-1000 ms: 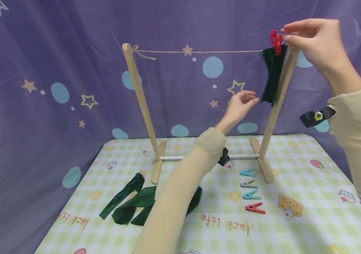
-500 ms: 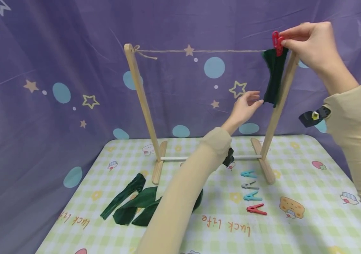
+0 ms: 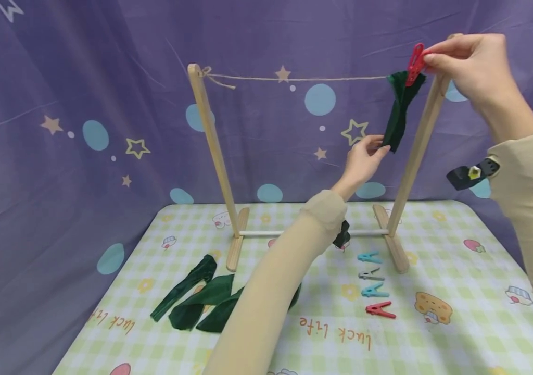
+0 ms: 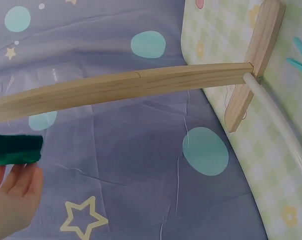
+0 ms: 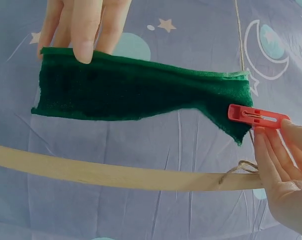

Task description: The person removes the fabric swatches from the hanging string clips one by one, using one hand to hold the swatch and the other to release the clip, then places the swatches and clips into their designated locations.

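A dark green cloth strip (image 3: pixel 400 109) hangs at the right end of a string line (image 3: pixel 313 79). The red clothespin (image 3: pixel 415 65) sits across its top edge, and my right hand (image 3: pixel 477 67) pinches that pin by its handles. Lower down, my left hand (image 3: pixel 362 161) pinches the strip near its bottom edge, thumb in front and fingers behind. In the right wrist view the clothespin (image 5: pixel 258 117) bites one upper corner of the cloth (image 5: pixel 121 87), beside the string. The left wrist view shows the cloth's lower end (image 4: pixel 18 149) between thumb and fingers.
The string runs between two wooden posts (image 3: pixel 212 146) joined by a white rod (image 3: pixel 365 232). Several green strips (image 3: pixel 201 302) lie on the checked tablecloth (image 3: pixel 472 333), partly behind my left sleeve. A column of clothespins (image 3: pixel 375 290) lies at right: teal, grey and red.
My left hand has moved slightly right and now pinches the strip's lower end, which has swung left off the post. The red clothespin has tilted to the right in my right hand.
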Tool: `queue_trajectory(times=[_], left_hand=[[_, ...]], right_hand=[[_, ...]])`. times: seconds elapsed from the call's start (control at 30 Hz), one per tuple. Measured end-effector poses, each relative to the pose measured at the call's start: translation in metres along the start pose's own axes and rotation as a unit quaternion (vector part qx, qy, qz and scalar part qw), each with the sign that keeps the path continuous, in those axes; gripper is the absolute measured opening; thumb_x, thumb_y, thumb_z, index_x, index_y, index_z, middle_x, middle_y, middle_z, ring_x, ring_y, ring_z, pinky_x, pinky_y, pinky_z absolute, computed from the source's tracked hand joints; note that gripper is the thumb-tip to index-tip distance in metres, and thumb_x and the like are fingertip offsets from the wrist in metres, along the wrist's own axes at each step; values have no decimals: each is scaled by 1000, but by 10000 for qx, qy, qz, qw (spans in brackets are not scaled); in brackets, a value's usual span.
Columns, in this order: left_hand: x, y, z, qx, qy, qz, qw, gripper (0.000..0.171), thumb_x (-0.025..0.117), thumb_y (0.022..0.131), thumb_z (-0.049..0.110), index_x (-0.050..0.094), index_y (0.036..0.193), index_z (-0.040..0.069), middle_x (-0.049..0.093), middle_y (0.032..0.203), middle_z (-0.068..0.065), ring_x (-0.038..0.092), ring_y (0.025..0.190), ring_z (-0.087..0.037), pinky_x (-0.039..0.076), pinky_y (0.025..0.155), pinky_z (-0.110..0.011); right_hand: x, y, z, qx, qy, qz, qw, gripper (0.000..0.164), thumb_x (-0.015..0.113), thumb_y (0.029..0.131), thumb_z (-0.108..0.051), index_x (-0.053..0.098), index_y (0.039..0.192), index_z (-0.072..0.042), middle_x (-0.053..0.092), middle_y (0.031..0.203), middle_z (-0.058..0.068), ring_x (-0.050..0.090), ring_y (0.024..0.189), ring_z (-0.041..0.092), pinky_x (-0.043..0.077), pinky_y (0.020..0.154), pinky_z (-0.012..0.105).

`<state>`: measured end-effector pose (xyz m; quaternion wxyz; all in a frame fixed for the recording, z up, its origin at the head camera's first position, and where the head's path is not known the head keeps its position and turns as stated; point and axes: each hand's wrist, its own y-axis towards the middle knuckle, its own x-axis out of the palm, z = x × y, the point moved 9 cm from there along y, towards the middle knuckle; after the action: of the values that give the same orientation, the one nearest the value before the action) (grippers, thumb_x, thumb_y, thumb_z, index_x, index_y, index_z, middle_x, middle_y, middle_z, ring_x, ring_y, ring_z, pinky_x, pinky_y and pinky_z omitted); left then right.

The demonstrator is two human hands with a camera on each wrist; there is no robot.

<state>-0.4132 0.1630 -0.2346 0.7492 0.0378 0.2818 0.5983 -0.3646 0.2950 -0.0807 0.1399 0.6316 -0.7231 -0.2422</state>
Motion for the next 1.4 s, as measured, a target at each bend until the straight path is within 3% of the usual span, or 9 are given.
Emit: queue_trajectory(times=[0.17,0.27,0.5,0.67,0.77,0.97,1.23,1.4], left_hand=[[-10,0,0,-49,99,508,9986,20,58,87,18,64,104,9,66,94,-1,59,82,-5,43,65,-9],[-12,0,-1,-108,-37,612,9981,18,59,86,16,65,100,6,67,91,-3,61,76,-5,45,62,-9],[-12,-1,-3,-187,-240,562,9980,18,59,86,14,64,100,4,68,89,-6,63,63,-10,47,55,-12],[-10,-3,-3,-201,-404,440,9980,19,58,86,14,64,101,4,67,91,-6,64,69,-16,48,55,-13],[-11,-5,-3,-180,-494,417,9977,19,58,86,13,64,101,3,67,91,-6,64,70,-16,48,55,-13],[-16,-8,-2,-108,-635,498,9967,20,59,86,14,63,103,4,67,90,-7,64,69,-14,48,55,-13],[-19,-12,1,9,-793,501,9956,21,60,85,14,63,103,3,67,90,-8,62,65,-8,50,57,-16],[-20,-14,2,-2,-666,499,9965,24,60,85,16,63,106,4,67,91,-7,61,62,-8,48,55,-13]], right_hand=[[-1,0,1,28,186,-14,9998,13,70,72,-9,71,84,-4,57,82,1,62,71,7,46,66,9],[-1,-1,1,41,231,23,9997,15,71,71,-8,71,85,-3,54,82,2,60,71,8,46,66,8],[0,-1,-3,-75,-217,60,9997,10,70,74,-10,71,83,-6,64,85,-6,59,79,6,43,69,7],[1,-2,0,88,54,-3,9999,15,71,73,-11,69,88,-7,65,82,-4,59,77,7,43,70,8],[0,-1,1,166,291,-19,9994,24,71,72,-8,66,96,-6,64,84,-3,60,77,8,44,71,8],[-2,-1,6,311,214,47,9993,44,73,71,-8,61,113,-9,63,92,-4,55,91,8,38,85,9],[-2,-1,4,137,110,47,9998,33,72,72,-8,67,104,-7,61,87,-5,47,87,6,39,69,8],[-4,0,5,206,341,156,9991,30,74,69,-8,68,99,-7,64,83,-2,53,82,8,41,69,9]])
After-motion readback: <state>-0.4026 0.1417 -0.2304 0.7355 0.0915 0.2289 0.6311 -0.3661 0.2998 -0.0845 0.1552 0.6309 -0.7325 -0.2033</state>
